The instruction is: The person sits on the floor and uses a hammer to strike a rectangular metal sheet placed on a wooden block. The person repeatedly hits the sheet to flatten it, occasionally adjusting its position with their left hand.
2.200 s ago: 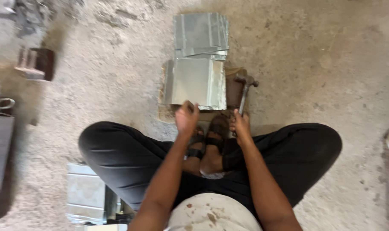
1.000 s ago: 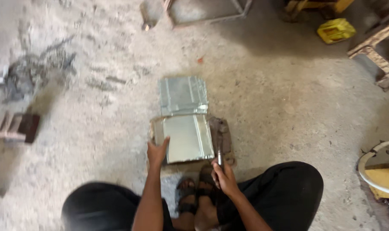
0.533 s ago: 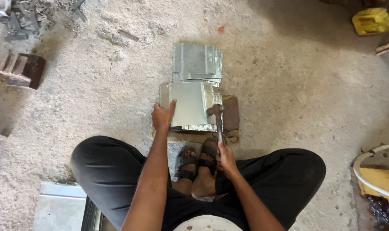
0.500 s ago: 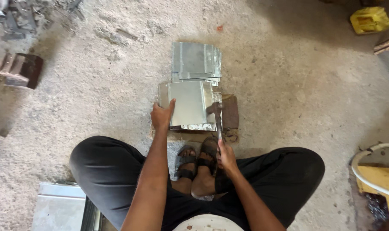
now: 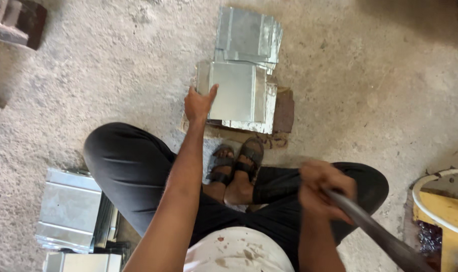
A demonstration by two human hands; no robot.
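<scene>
Nearest, a dark metal hammer handle is gripped in the clenched right hand, raised; farther, the folded shiny square metal sheet on a brown block is pinned by the left hand, whose fingers risk being struck if the blow drifts left.

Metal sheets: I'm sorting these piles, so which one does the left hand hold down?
The sheet on the block straight ahead of the feet; the left hand presses its left edge. The stack beyond it and the pile by the left knee lie untouched.
</scene>
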